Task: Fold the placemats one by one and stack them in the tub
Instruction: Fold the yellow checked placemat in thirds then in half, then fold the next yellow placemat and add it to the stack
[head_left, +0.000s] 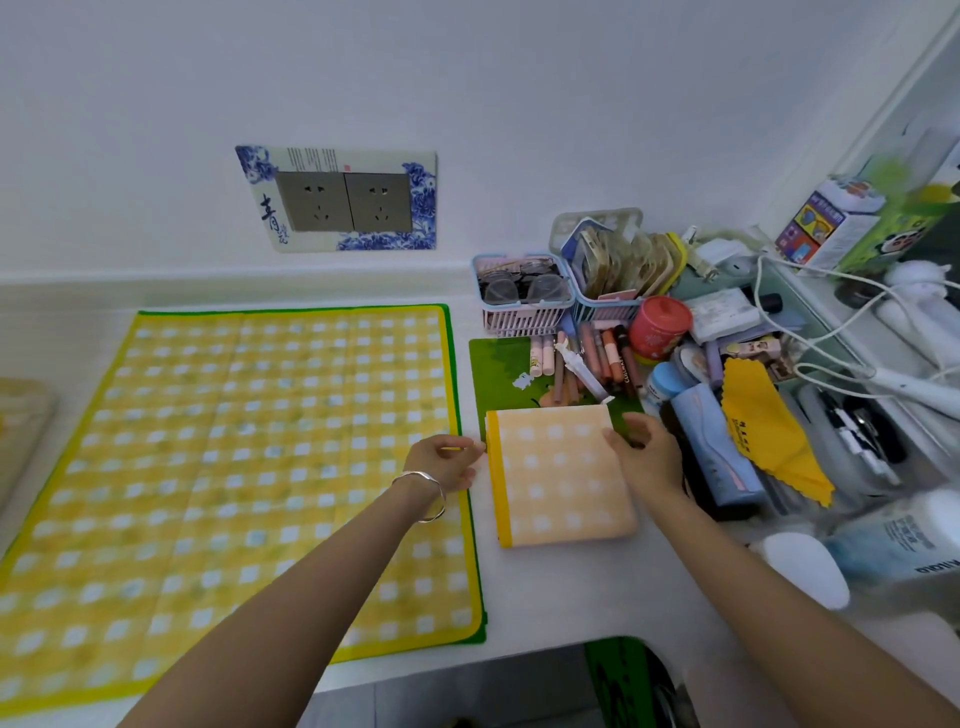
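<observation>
At three o'clock from the flat quilted gingham placemat (234, 441), our right hand (649, 460) pinches the folded placemat (561, 478), a soft orange rectangle. Our left hand (441, 465) curls loosely at its yellow border, and we cannot tell whether it grips.

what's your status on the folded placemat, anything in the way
Left grip touching folded orange placemat at its left edge. Right grip pinching its far right corner. Yellow placemat flat, unfolded. Blue bottle crowding the right side.
</observation>
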